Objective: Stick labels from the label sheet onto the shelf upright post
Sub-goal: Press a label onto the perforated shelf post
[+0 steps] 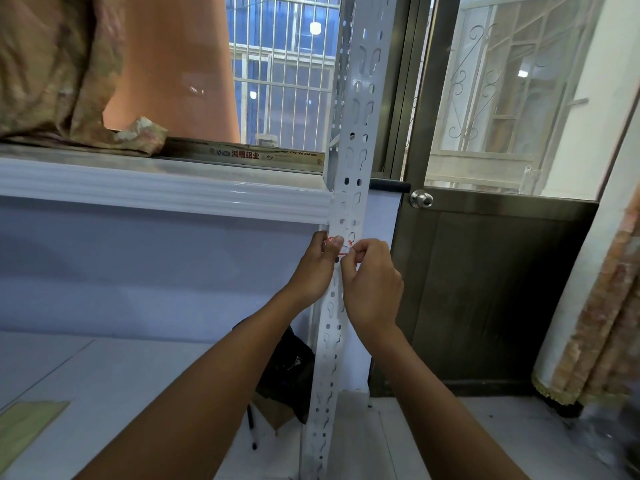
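A white perforated shelf upright post (pixel 353 157) stands in the middle of the view, running from top to floor. A small white label with a red border (pixel 343 249) lies against the post at hand height, mostly covered by fingers. My left hand (pixel 317 268) wraps the post's left edge with its thumb pressed on the label. My right hand (pixel 372 285) pinches the label's right edge between thumb and forefinger. The label sheet is not in view.
A white shelf board (pixel 162 192) meets the post on the left, with folded cloth (pixel 52 74) above it. A dark metal door with a round knob (pixel 421 199) stands right of the post. A black bag (pixel 287 368) and a pen (pixel 252 427) lie on the floor.
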